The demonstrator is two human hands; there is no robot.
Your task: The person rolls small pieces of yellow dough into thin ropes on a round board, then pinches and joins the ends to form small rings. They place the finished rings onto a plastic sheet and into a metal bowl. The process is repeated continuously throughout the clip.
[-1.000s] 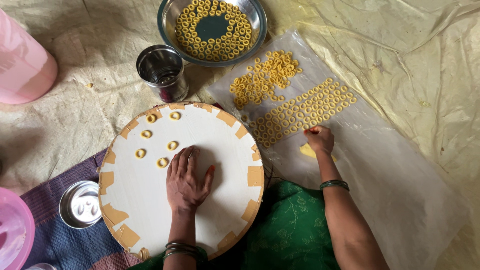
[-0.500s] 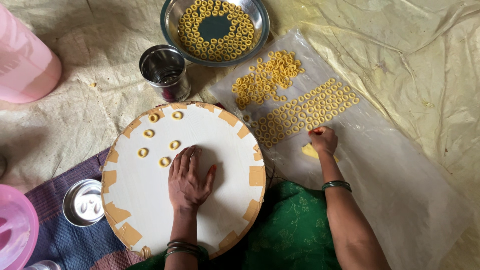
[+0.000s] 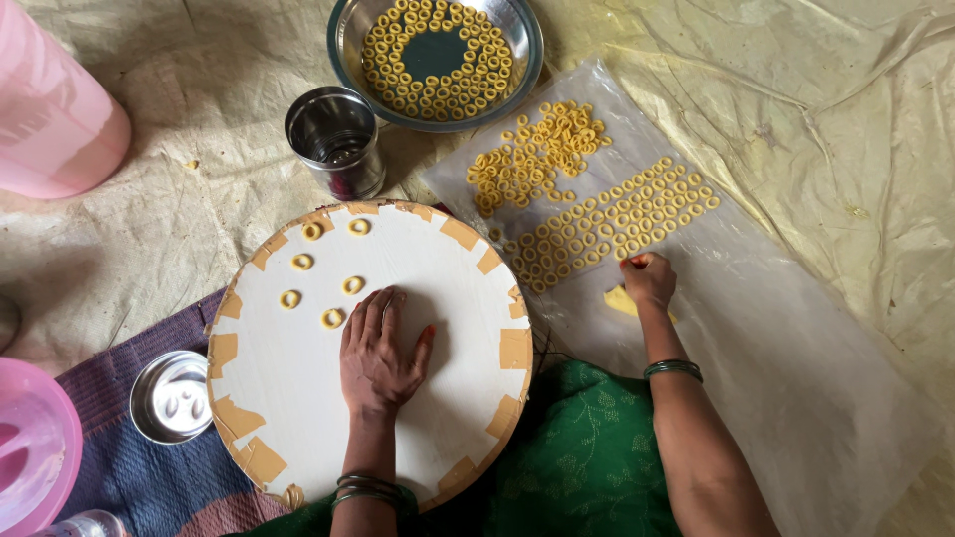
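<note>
- Dough rings (image 3: 609,221) lie in neat slanting rows on the clear plastic sheet (image 3: 796,328), the rows running from near the round board's right edge up toward the sheet's far right edge.
- Right hand (image 3: 649,280) sits at the near end of those rows, fingertips pinched together at the row's lower edge; whether a ring is between them cannot be told. A yellow lump of dough (image 3: 619,301) lies on the sheet just beside and partly under this hand.
- Left hand (image 3: 380,353) rests flat and open, palm down, on the white round board (image 3: 458,298), holding nothing.
- Six loose rings (image 3: 332,318) lie on the board's far left part, just beyond the left hand's fingertips, the nearest almost touching the fingers.
- Of the two hands, the right is nearer the rows; the left is nearer the board's rings.
- A loose heap of rings (image 3: 532,159) sits at the sheet's far edge, beyond the rows.
- A steel bowl (image 3: 537,60) lined with rings stands past the sheet's far edge; a steel cup (image 3: 336,144) stands beyond the board's far edge.
</note>
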